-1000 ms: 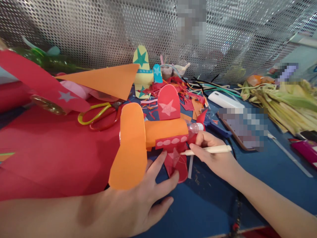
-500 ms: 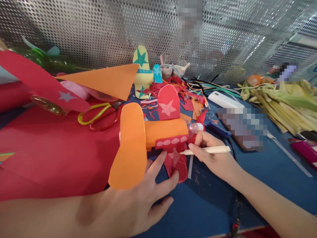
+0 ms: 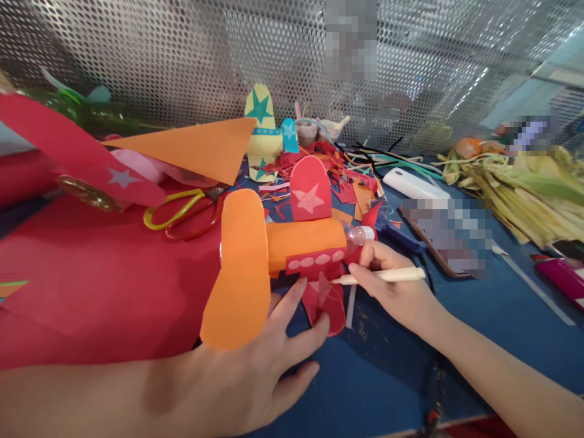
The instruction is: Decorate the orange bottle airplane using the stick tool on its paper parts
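Observation:
A toy plane made from a clear bottle wrapped in orange paper lies in front of me. It has red wings with pale stars, a red strip of pale ovals and a large orange propeller-like piece. My right hand grips a cream-coloured marker, its tip at the star on the near red wing. My left hand has its fingers spread, the fingertips resting on and beside that wing. The orange piece hides part of the left hand.
Yellow-and-red-handled scissors lie on red sheets at left. Paper scraps and a yellow paper plane sit behind. A phone, a glue gun and dry husks are at right, before a perforated metal panel.
Almost nothing differs. The marker and right hand have shifted very slightly to the right; the left hand and the plane stay in place.

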Demonstrator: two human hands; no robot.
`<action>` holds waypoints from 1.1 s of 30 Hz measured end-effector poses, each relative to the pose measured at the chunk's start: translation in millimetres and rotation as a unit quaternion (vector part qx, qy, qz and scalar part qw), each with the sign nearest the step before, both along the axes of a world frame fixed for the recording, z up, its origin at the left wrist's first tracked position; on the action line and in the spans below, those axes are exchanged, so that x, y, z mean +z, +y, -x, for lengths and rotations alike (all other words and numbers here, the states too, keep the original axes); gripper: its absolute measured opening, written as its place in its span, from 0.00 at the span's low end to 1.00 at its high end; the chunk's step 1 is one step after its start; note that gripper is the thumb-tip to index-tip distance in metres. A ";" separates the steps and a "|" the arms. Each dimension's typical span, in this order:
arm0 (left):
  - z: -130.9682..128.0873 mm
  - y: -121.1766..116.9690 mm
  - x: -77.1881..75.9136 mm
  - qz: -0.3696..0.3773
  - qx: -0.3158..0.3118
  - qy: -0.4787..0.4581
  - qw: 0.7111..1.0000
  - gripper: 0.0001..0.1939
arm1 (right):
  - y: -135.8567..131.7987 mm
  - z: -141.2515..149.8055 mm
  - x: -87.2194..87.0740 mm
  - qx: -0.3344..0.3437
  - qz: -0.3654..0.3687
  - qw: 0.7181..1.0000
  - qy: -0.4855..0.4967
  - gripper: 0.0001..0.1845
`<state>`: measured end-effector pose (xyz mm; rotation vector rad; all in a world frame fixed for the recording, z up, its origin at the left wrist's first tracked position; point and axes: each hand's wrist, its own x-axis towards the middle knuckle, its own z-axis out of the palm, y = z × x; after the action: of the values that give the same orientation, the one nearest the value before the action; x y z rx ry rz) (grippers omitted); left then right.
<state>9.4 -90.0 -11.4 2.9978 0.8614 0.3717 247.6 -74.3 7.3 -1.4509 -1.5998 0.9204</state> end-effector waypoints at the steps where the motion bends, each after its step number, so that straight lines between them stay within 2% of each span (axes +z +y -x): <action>1: 0.0 0.0 0.3 -0.001 0.001 -0.002 1.000 0.23 | 0.1 -0.3 -0.2 -0.001 -0.004 1.000 -0.004 0.15; 33: 0.5 -1.0 0.2 -0.002 0.003 -0.009 1.000 0.23 | 0.5 -1.1 -0.8 -0.010 -0.020 0.999 -0.025 0.15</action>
<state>8.9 -90.9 -11.1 2.9897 0.8709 0.4013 248.7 -73.7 6.5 -1.4700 -1.6269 0.8418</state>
